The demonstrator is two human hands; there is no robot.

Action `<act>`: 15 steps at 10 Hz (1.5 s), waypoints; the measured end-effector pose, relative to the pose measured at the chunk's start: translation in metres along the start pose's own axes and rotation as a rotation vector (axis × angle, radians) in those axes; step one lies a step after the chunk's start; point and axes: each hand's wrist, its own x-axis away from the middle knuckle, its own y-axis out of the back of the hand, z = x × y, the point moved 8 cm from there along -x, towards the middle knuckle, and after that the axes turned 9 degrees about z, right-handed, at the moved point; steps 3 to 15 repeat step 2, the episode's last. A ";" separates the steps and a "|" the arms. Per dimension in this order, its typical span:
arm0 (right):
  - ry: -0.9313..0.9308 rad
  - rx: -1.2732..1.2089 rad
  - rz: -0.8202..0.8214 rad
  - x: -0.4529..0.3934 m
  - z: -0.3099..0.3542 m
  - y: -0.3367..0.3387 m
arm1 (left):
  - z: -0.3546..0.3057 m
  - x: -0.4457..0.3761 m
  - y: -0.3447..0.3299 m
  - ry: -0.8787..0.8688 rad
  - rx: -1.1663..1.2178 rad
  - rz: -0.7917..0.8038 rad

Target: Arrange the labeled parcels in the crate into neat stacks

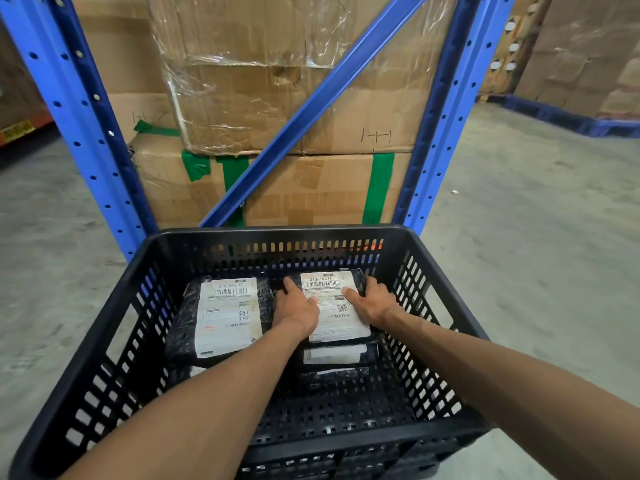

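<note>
A black slatted crate point(114, 327) holds black-wrapped parcels with white labels. On the right stands a stack; its top parcel point(332, 299) is held at both sides, my left hand point(299, 308) on its left edge and my right hand point(372, 304) on its right edge, thumbs lying on the label. Edges of lower parcels point(334, 356) show beneath it at the near side. A second labeled parcel point(227, 315) lies flat in the crate's left half, apart from both hands.
Behind the crate stands a blue metal rack point(86, 109) with a diagonal brace, and stacked cardboard boxes point(277, 98) with green tape. More boxes on a blue pallet point(571, 119) stand at the far right. Grey concrete floor point(519, 237) surrounds the crate.
</note>
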 end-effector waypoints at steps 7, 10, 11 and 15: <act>0.092 0.224 -0.045 0.020 0.022 0.016 | -0.018 0.013 0.026 -0.071 -0.119 -0.095; 0.092 0.224 -0.045 0.020 0.022 0.016 | -0.018 0.013 0.026 -0.071 -0.119 -0.095; 0.092 0.224 -0.045 0.020 0.022 0.016 | -0.018 0.013 0.026 -0.071 -0.119 -0.095; 0.092 0.224 -0.045 0.020 0.022 0.016 | -0.018 0.013 0.026 -0.071 -0.119 -0.095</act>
